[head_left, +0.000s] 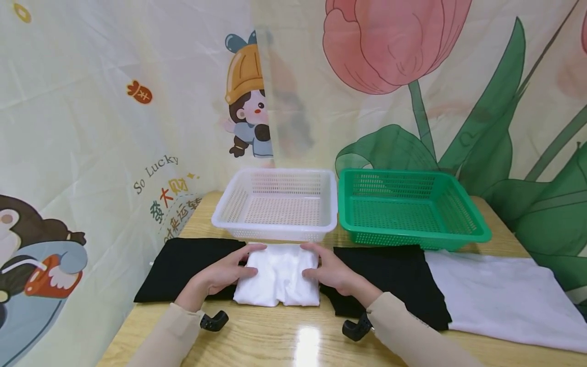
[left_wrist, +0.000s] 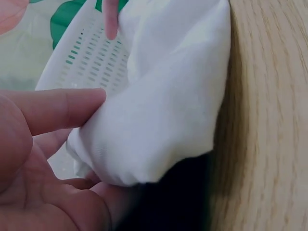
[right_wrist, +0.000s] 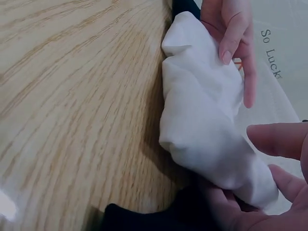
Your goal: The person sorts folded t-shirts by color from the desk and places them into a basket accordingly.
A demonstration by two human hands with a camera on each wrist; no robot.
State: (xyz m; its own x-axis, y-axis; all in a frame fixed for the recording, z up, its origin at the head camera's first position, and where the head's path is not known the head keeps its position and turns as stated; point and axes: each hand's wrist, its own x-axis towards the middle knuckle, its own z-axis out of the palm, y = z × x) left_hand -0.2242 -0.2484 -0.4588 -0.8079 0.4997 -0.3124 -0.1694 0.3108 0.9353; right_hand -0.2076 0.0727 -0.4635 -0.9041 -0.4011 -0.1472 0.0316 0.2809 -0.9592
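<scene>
Our left hand and right hand pinch the folded white cloth by opposite sides, between thumb and fingers, just in front of the white basket. We should hold both sides level and grip every layer, lest the uneven near edge, notched mid-way, slump open.

Your left grip held one edge of the crumpled white cloth, a digit on top, others underneath. A finger of your right grip pointed down beside its far end. A perforated white basket stood behind; blurred black fabric and the wooden surface showed alongside.
</scene>
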